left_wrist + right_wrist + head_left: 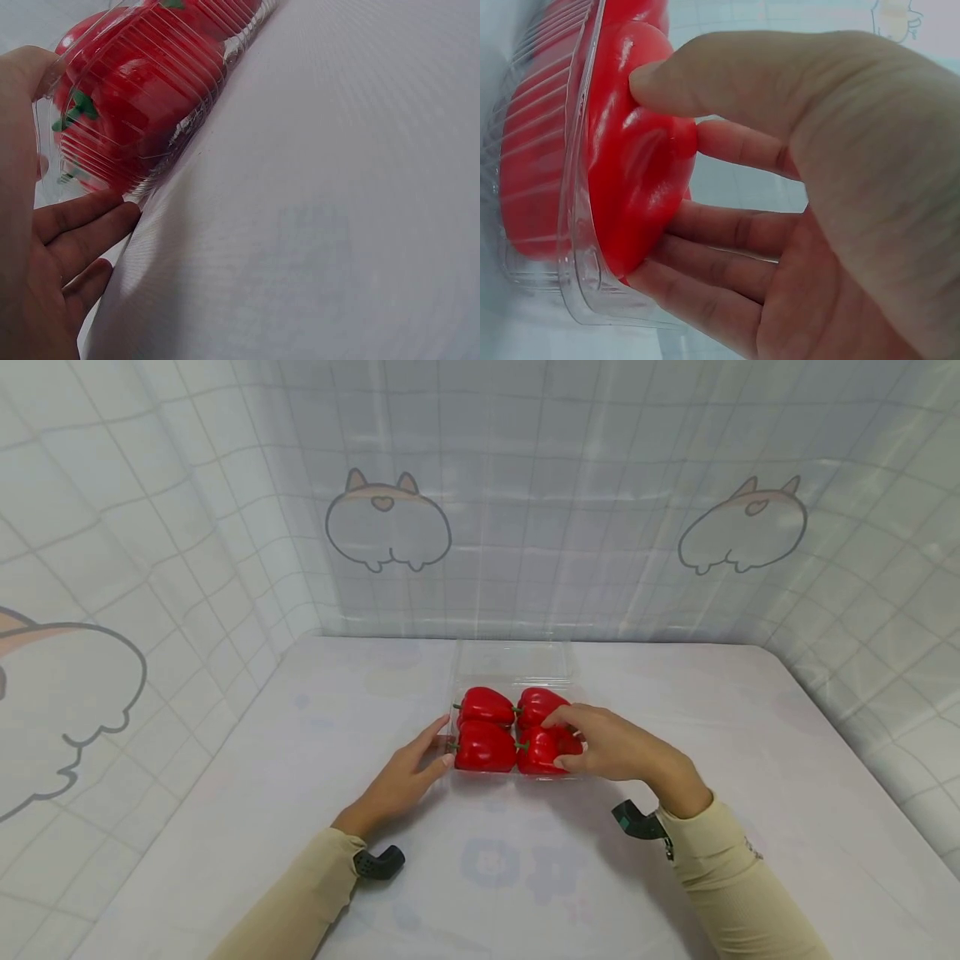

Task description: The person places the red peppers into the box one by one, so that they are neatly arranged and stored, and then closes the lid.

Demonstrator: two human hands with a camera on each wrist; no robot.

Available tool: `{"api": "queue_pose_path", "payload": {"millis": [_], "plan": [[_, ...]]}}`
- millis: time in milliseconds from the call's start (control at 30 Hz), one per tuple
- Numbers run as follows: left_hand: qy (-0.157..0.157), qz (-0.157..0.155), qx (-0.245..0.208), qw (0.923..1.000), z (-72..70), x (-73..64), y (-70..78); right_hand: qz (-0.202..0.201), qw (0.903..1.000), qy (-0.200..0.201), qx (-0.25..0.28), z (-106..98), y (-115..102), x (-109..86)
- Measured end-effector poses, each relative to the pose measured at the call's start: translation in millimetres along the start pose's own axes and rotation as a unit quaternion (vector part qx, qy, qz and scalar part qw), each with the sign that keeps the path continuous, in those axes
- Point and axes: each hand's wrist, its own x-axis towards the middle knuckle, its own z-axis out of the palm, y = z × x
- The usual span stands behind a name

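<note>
A clear plastic clamshell box point(514, 662) lies with its lid folded back, holding several glossy red bell peppers with green stems. At the front right is one pepper point(641, 187); my right hand point(611, 745) grips it, thumb on the near side and fingers around the far side. This pepper bulges above the box rim point(576, 142) in the right wrist view. My left hand point(401, 781) rests against the box's left end, its thumb and fairly straight fingers touching the plastic. Beside that hand sits the front-left pepper point(483, 748), behind the ribbed wall in the left wrist view.
Under the box is a table with a white patterned cover point(360, 927). Tiled-print curtains point(525, 527) with cartoon animal drawings enclose the back and both sides. Each wrist carries a dark camera mount point(379, 862).
</note>
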Motion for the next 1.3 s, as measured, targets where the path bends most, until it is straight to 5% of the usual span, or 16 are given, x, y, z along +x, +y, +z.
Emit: {"api": "queue_pose_path", "payload": {"millis": [1300], "plan": [[-0.002, 0.009, 0.000, 1.0000, -1.4, -0.2, -4.4, 0.001, 0.9997, 0.020, 0.015, 2.6, 4.2, 2.9]]}}
